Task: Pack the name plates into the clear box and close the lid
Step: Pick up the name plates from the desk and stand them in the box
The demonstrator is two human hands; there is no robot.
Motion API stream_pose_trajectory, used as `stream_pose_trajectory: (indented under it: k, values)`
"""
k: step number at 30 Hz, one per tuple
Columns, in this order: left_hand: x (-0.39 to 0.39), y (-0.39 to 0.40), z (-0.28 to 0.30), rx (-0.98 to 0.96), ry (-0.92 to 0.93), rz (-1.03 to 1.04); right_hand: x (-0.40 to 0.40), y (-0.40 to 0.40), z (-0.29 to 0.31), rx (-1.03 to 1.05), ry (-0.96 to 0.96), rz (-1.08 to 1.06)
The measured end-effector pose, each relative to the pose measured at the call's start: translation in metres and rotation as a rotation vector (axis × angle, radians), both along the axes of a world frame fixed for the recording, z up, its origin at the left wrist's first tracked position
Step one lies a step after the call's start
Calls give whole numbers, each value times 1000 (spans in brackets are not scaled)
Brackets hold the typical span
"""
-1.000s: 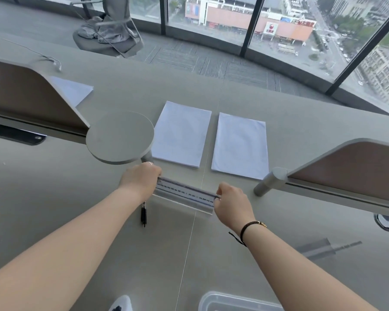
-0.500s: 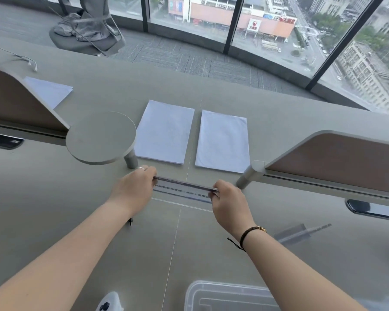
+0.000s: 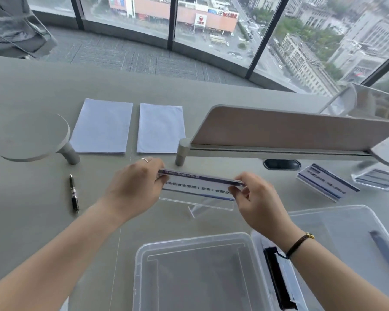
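Two hands are holding one clear name plate [image 3: 198,187] up over the grey table [image 3: 32,221]. The left hand [image 3: 135,185] is pinching the left end of the plate with its fingers curled round it. A ring [image 3: 144,160] is showing on one finger of that hand. The right hand [image 3: 256,198] is pinching the right end the same way, and a dark bracelet [image 3: 298,243] is sitting on its wrist. The plate has a white card with a blue stripe and dark letters on it.

The clear box [image 3: 189,274] is sitting open on the table, nearer to the person than the held plate and below it in the view. Its lid [image 3: 337,223] is lying flat just to the right of the box. Two more name plates [image 3: 328,185] are lying on the table well to the right, past the lid.

A black pen [image 3: 74,193] is lying on the table to the left of the left hand. Two white sheets of paper [image 3: 126,126] are lying side by side farther back. A low desk divider [image 3: 290,129] is standing to the right of the papers. A round grey stand [image 3: 29,136] is sitting at the left.
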State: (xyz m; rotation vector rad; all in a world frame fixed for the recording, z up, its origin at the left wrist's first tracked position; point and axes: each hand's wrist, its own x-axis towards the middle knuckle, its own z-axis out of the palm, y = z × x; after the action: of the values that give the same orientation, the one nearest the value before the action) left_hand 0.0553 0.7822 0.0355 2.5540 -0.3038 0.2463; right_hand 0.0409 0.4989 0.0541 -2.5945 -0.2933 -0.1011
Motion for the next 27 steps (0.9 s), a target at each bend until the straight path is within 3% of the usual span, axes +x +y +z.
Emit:
stream_pose_trajectory:
  k: [5, 12, 20, 27]
  values:
    - [-17, -75, 24, 20, -68, -50, -29, -72, 19, 22, -66, -51]
    - [-53, -176, 38, 70, -8, -11, -56, -174, 20, 78, -94, -38]
    - [-105, -268, 47, 119, 47, 71, -75, -268, 23, 92, -14, 47]
    - [-131, -322, 27, 111, 84, 29, -73, -319, 13, -21, 110, 37]
